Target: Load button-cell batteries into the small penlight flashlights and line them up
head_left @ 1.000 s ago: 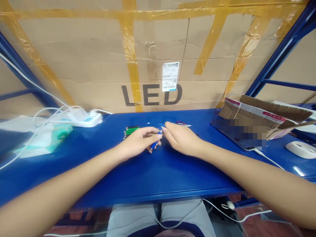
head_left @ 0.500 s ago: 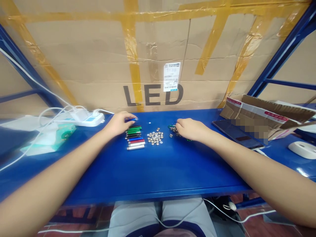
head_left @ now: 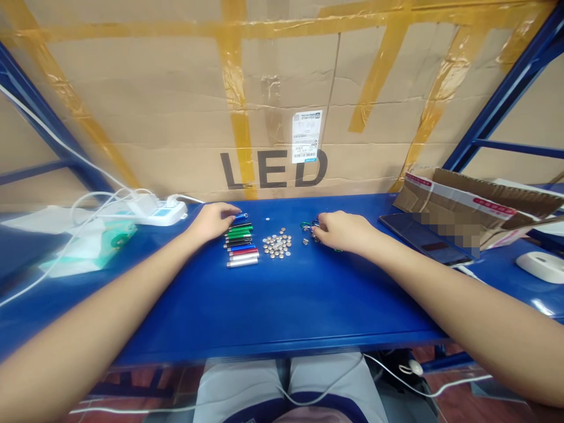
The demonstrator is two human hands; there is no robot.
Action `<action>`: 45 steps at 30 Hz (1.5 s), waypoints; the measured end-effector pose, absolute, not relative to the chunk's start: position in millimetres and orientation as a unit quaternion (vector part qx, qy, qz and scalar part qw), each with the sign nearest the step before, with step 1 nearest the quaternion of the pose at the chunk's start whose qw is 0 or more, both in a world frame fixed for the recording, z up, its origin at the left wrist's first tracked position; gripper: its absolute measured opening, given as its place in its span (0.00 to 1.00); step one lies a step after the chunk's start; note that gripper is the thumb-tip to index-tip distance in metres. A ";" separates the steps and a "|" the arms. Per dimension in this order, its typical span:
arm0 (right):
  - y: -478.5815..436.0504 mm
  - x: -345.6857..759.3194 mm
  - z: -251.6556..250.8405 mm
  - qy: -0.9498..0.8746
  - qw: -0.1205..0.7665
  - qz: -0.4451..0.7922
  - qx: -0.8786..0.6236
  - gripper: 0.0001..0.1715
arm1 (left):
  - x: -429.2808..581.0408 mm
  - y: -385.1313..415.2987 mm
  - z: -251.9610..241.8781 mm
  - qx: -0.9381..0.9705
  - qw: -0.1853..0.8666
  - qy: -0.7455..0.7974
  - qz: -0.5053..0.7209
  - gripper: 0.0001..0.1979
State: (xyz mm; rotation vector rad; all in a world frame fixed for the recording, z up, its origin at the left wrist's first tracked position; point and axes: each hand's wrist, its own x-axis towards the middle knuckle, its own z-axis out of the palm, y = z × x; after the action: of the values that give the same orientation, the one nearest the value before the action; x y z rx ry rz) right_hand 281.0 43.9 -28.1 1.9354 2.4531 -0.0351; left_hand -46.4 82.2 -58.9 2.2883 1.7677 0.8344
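My left hand (head_left: 211,222) is at the far end of a row of small metal tubes, its thumb and forefinger closed on a blue tube (head_left: 241,217). Nearer me in the row lie green tubes (head_left: 240,233), black ones, another blue, a red tube (head_left: 243,253) and a silver tube (head_left: 242,262). My right hand (head_left: 341,228) bends over a pile of small metal parts (head_left: 314,230), fingertips pressed together among them; what they pinch is hidden. A green clip (head_left: 305,225) pokes out beside it. Between the hands lies a heap of button cells (head_left: 277,245).
At left are a white power strip (head_left: 171,212) with cables and a tissue pack (head_left: 92,252). On the right stand an open cardboard box (head_left: 458,197), a dark phone (head_left: 423,239) and a white device (head_left: 541,266). A large taped carton (head_left: 176,117) backs the blue table (head_left: 282,311).
My left hand has come slightly nearer to me with the blue tube, which now lies closer to the row. My right hand has shifted a little at the pile, its fingers moving slightly.
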 end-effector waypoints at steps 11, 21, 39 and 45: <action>33.2 272.3 -44.5 0.931 -0.188 -0.062 0.308 0.12 | -35.8 68.2 -43.5 0.757 0.066 0.611 0.222 0.08; 35.6 268.5 -49.1 0.939 -0.158 -0.059 0.301 0.05 | -45.0 72.3 -39.8 0.728 0.135 0.641 0.201 0.11; 34.8 269.6 -51.8 0.925 -0.206 -0.096 0.304 0.11 | -30.4 66.4 -36.5 0.735 0.184 0.608 0.237 0.21; 38.1 262.0 -52.1 0.745 -0.363 -0.440 0.344 0.06 | 14.0 33.3 -38.0 0.697 0.386 0.490 0.354 0.20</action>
State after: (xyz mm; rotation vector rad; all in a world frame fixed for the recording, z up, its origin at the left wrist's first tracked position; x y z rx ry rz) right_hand 262.0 38.1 -52.1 1.4366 3.1083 -1.8365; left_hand 14.0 33.3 -38.0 1.7755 1.2470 0.9017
